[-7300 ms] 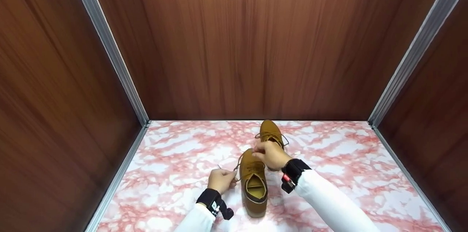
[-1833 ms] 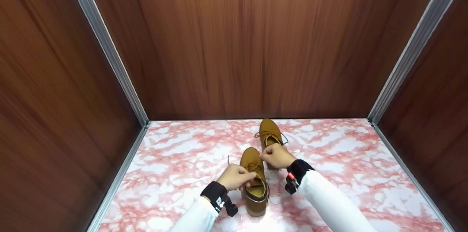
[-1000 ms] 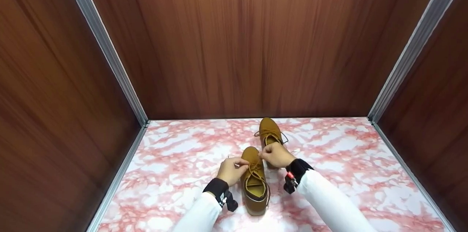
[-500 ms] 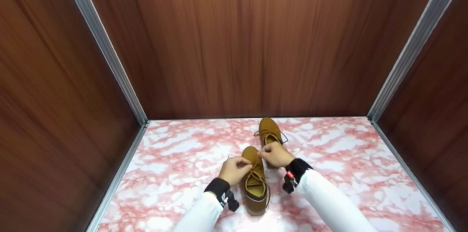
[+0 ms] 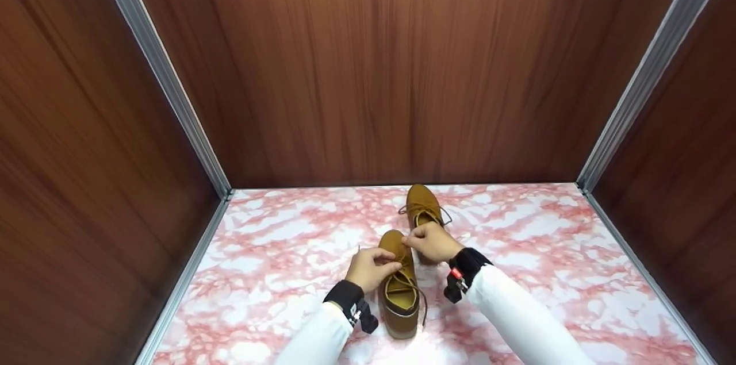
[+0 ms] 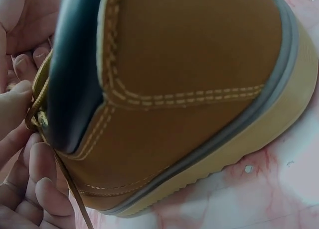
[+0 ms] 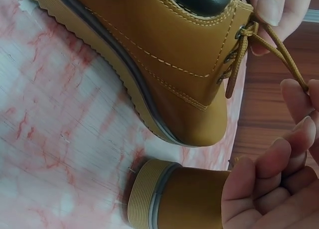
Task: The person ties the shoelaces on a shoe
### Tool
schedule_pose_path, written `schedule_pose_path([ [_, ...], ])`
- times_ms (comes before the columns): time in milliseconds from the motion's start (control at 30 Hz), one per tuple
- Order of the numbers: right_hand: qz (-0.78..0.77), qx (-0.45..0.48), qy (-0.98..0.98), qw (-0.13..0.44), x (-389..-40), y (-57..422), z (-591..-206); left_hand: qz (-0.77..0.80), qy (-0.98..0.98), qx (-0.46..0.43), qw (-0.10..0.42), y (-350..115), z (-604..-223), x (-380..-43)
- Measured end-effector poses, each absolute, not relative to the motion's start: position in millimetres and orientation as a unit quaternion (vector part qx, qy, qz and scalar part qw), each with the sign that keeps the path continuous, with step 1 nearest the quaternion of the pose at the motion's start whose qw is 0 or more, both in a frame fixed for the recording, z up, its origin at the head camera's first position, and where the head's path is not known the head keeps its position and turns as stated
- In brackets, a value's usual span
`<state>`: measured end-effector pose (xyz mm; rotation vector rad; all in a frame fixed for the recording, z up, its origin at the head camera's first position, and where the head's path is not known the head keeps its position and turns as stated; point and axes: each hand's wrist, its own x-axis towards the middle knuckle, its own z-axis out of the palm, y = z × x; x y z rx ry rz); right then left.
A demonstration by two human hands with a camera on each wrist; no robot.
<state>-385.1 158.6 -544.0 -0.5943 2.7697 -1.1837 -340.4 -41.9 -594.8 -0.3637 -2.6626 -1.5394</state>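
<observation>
A tan lace-up shoe (image 5: pixel 401 325) stands upright, toe pointing away, between my two hands. My left hand (image 5: pixel 368 269) comes in from its left side, thumb and index finger pinching the shoelace at the knot; the left wrist view has the knot right beside the thumb (image 6: pixel 17 102). On the other side my right hand (image 5: pixel 434 241) pinches a stretch of the shoelace (image 7: pixel 286 55) and draws it taut away from the eyelets. A loose lace end (image 5: pixel 424 302) hangs down the shoe's right side. The right hand partly covers the matching shoe behind.
The matching tan shoe (image 5: pixel 421 195) stands farther back and to the right, its laces tied in a bow. Both shoes are on a red-and-white marbled surface (image 5: pixel 276 273), enclosed by wood-grain panels (image 5: pixel 368 66) with metal corner strips.
My left hand has come from left of the shoe, over its opening, then forward onto the knot. A lace end now hangs at the right side. The right hand has barely shifted.
</observation>
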Motion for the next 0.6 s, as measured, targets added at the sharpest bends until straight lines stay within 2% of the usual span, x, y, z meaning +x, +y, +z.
schedule_pose_path([
  [367,-0.405,-0.138,0.903,0.029,-387.0,179.6,-533.1,-0.492,-0.862,-0.12,0.032,-40.1,-593.8,-337.6],
  [600,-0.414,-0.136,0.899,0.04,-381.9,190.7,-536.3,-0.485,-0.866,-0.121,0.005,-37.8,-587.5,-337.1],
])
